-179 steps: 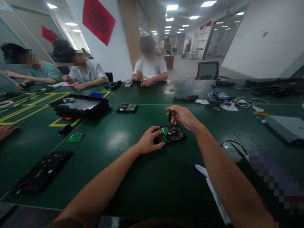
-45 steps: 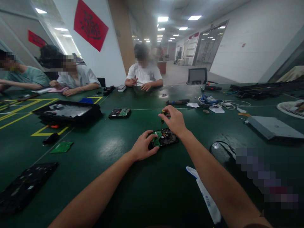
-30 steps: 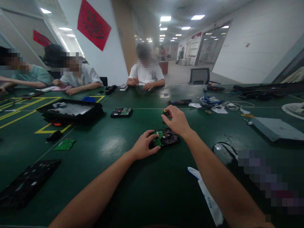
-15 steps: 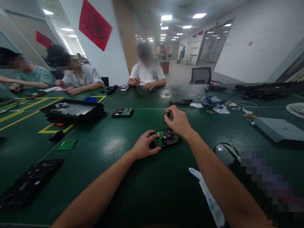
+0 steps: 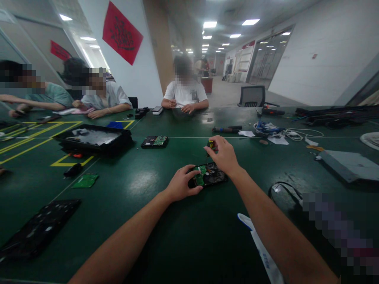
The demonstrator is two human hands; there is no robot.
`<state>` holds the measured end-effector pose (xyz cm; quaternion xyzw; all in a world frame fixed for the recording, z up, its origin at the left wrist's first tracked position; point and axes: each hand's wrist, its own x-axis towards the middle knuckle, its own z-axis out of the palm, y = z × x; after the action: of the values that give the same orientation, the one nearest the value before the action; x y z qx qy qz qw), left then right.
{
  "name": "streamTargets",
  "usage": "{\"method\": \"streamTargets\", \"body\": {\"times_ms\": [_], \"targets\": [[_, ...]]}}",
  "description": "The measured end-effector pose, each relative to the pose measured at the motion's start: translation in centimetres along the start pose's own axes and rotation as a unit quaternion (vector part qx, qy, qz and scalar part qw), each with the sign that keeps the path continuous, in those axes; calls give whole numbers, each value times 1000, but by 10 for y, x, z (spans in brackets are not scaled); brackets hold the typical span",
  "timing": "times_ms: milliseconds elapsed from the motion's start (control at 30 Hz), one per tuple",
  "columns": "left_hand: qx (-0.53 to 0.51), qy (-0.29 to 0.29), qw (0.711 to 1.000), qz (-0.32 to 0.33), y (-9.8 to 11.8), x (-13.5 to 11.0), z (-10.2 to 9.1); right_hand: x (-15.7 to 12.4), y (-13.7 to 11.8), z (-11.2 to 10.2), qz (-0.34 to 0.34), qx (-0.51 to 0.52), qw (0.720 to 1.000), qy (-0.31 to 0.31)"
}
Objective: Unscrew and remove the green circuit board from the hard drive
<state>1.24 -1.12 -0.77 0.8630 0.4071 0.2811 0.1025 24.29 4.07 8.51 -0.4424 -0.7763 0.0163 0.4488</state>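
A black hard drive [image 5: 216,174] with a green circuit board [image 5: 200,174] on its upper side lies on the table in front of me. My left hand [image 5: 184,182] grips the drive's left end, thumb on the near edge and fingers on the far edge. Above the drive, my right hand [image 5: 221,152] pinches a screwdriver [image 5: 211,144] with a yellow-and-black handle. The screwdriver stands upright, its thin shaft pointing down at the board; whether the tip touches a screw is too small to tell.
A second hard drive [image 5: 154,141] lies farther back. To the left are a black tray [image 5: 94,138], a loose green board [image 5: 85,181] and a black panel [image 5: 41,227]. Cables [image 5: 268,128] and a grey metal case [image 5: 349,163] are at right. A person [image 5: 185,92] sits opposite; two others sit at left.
The whole view has shifted slightly right and down. My right hand's fingers have turned a little around the screwdriver handle. My left hand keeps its hold on the hard drive.
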Motion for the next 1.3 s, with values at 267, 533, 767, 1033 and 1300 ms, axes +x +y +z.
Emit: {"method": "streamTargets", "body": {"times_ms": [267,533,767,1033,1300], "targets": [[12,-16,1000,-4,1,-1,-1,-1,9,7,27,32,999,9],[28,-31,999,-4,6,-3,-3,-5,8,11,10,19,999,29],[26,-34,999,12,-2,-1,-3,-4,3,8,-15,8,1000,15],[56,-28,997,38,16,0,-1,-6,5,14,4,46,999,1],[91,-35,994,40,22,6,3,-8,2,18,-10,56,998,5]]}}
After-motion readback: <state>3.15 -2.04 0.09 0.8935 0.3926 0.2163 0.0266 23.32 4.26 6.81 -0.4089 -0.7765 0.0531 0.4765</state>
